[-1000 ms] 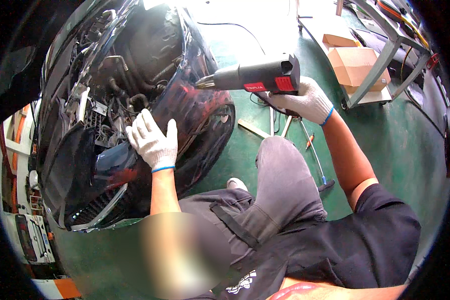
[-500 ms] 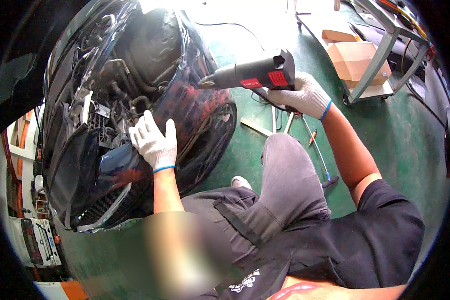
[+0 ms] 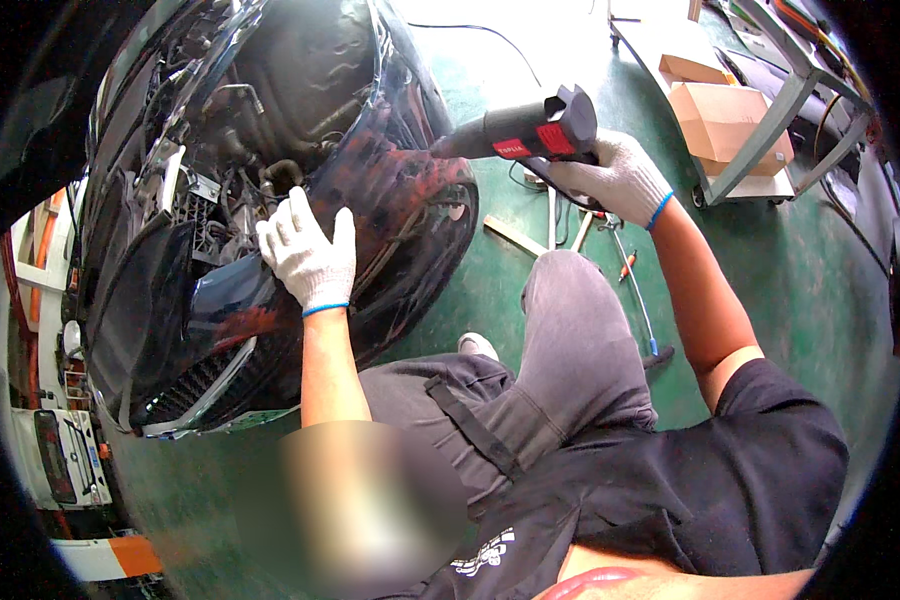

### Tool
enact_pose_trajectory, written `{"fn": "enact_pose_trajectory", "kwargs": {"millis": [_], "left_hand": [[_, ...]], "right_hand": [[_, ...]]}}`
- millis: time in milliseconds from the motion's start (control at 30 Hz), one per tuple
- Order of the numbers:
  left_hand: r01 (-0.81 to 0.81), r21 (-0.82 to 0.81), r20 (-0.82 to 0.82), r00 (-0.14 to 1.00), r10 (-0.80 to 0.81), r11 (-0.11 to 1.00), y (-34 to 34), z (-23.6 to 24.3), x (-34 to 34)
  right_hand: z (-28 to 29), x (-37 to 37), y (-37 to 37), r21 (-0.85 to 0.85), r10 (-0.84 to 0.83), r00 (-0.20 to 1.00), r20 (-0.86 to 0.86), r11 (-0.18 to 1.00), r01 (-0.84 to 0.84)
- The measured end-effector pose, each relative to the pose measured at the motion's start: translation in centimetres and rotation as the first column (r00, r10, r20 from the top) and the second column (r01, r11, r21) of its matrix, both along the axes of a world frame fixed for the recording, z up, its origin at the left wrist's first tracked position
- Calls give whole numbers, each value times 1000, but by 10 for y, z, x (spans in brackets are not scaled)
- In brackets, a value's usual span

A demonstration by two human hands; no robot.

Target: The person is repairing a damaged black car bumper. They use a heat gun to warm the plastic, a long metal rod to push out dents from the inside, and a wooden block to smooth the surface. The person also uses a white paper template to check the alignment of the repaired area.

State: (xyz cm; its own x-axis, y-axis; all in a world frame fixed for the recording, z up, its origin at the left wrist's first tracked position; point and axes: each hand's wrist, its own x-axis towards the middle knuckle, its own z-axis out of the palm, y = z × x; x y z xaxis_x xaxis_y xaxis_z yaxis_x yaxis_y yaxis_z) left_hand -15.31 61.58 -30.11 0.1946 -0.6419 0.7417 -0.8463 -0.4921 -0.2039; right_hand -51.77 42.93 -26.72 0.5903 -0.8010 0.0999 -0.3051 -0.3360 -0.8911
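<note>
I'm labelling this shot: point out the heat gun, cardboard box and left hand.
Heat gun (image 3: 512, 127), head view: on its black barrel.
Cardboard box (image 3: 720, 122), head view: on a large panel.
Left hand (image 3: 312, 258), head view: on its gloved back.

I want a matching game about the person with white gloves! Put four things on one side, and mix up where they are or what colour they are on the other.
Things:
1. heat gun
2. left hand
3. cardboard box
4. floor

Places and colours:
A. green
B. on a wheeled cart
C. at the front of the car, with its thumb spread out
D. gripped by the right hand

Right pairs: 1-D, 2-C, 3-B, 4-A
</note>
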Motion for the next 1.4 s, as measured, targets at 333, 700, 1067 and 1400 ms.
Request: {"fn": "enact_pose_trajectory", "kwargs": {"millis": [333, 700, 1067, 1400], "left_hand": [[3, -8, 3, 1000, -3, 1000, -2, 2, -5], [-7, -1, 18, 1000, 7, 1000, -2, 2, -4], [-12, 3, -3, 1000, 12, 1000, -5, -2, -10], [49, -45, -23, 998, -50, 998, -11, 5, -7]], "right_hand": [[-10, 5, -7, -39, 29, 996, 81, 999, -26], [-15, 6, -6, 92, 26, 991, 132, 995, -38], [-17, -5, -3, 57, 59, 970, 234, 996, -74], [-13, 2, 7, 88, 24, 969, 247, 995, -48]]}}
